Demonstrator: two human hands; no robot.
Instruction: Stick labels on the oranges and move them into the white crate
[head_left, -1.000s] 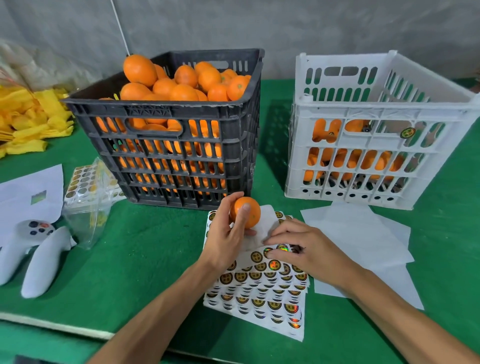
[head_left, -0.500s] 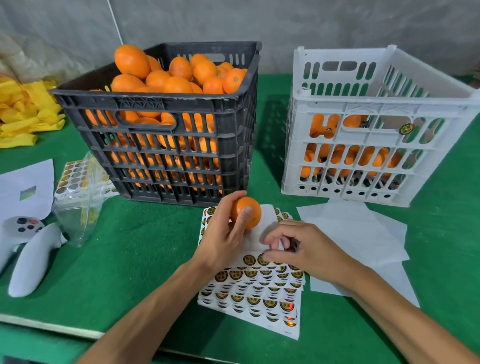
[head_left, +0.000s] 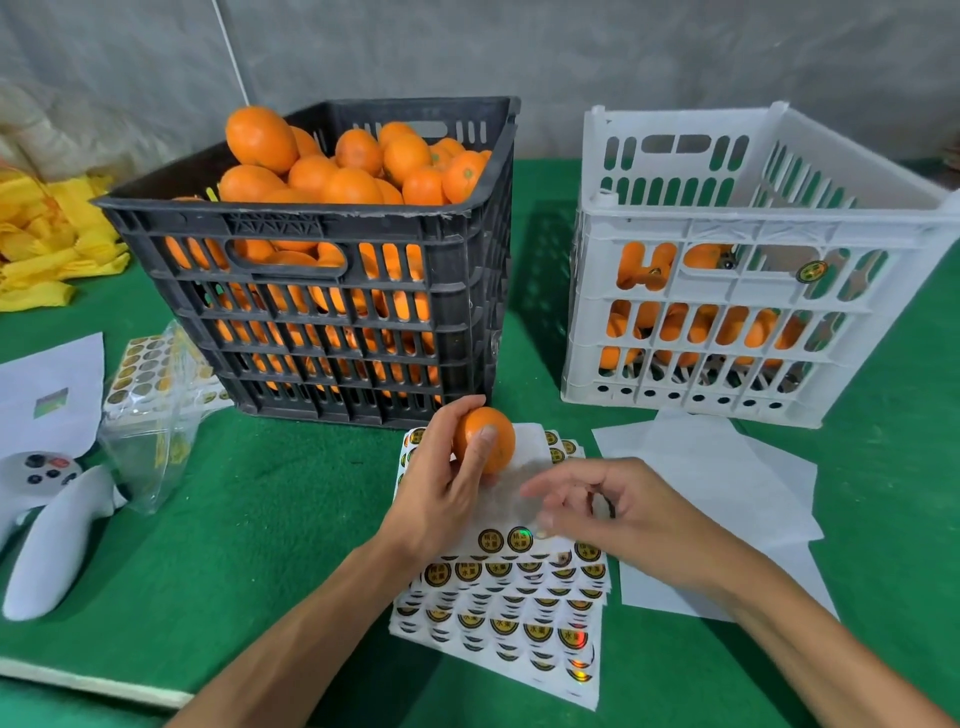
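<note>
One orange (head_left: 485, 439) in L hand (head_left: 441, 491) grip.

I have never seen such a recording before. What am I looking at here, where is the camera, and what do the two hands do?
There is no machine: a person works with bare hands, and the one camera sits on the person's head, looking forward and down. On the green table stand a black crate heaped with oranges and a white crate partly filled with oranges. In front lie stacked sheets of round labels, with blank white paper to their right. The left hand holds one orange in its grip above the sheets. The right hand hovers over the labels with curled fingers; it is blurred, so I cannot tell whether it pinches a label. On the far left lie white game-style controllers, a clear bag and yellow netting.
</note>
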